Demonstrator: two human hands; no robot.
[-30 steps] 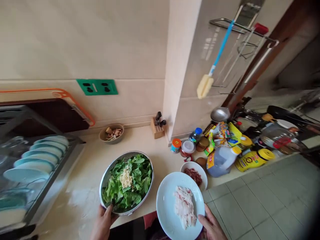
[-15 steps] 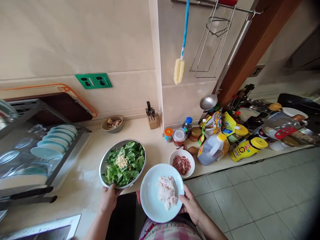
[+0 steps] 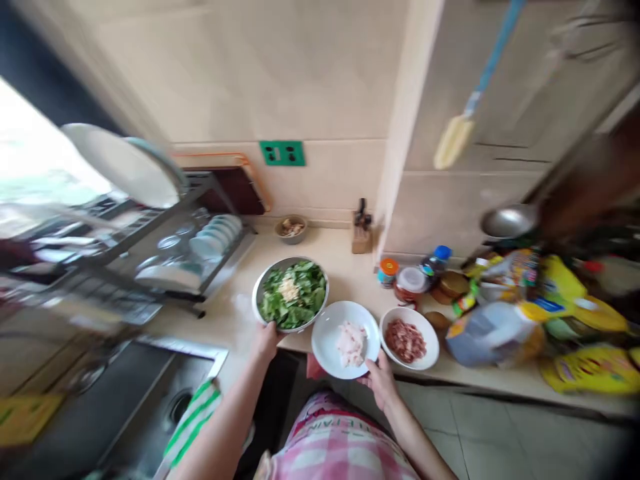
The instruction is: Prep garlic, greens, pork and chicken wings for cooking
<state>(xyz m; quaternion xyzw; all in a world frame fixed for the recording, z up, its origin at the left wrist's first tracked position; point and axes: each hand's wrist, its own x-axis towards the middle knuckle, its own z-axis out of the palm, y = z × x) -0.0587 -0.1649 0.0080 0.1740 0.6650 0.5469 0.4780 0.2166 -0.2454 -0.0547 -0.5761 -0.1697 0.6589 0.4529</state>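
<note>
My left hand (image 3: 267, 339) is closed on the near rim of a metal strainer (image 3: 257, 298), thumb on top. Leafy greens (image 3: 313, 287) fill it, with a heap of chopped pale bits, probably garlic, (image 3: 289, 289) on top. Just right of the strainer, a pale plate (image 3: 327, 333) is held at the counter's front edge. My right hand (image 3: 381, 381) grips its lower right rim, thumb above and fingers partly hidden below. Pale, pinkish-white sliced pieces (image 3: 351, 343) lie on the plate. Beside it stands a white bowl (image 3: 433, 350) of sliced red meat (image 3: 404, 340).
A dish rack (image 3: 193, 300) and a sink (image 3: 150, 400) with a striped cloth (image 3: 193, 423) are on the left. Behind are a small bowl (image 3: 291, 237) and a knife block (image 3: 361, 237). Jars, a large jug (image 3: 493, 333) and a yellow bottle (image 3: 593, 370) crowd the right.
My view has swung left, bringing the sink and more of the dish rack into sight. The plate sits slightly farther from my body, no longer overlapping the meat bowl as much. Both hands keep their grip.
</note>
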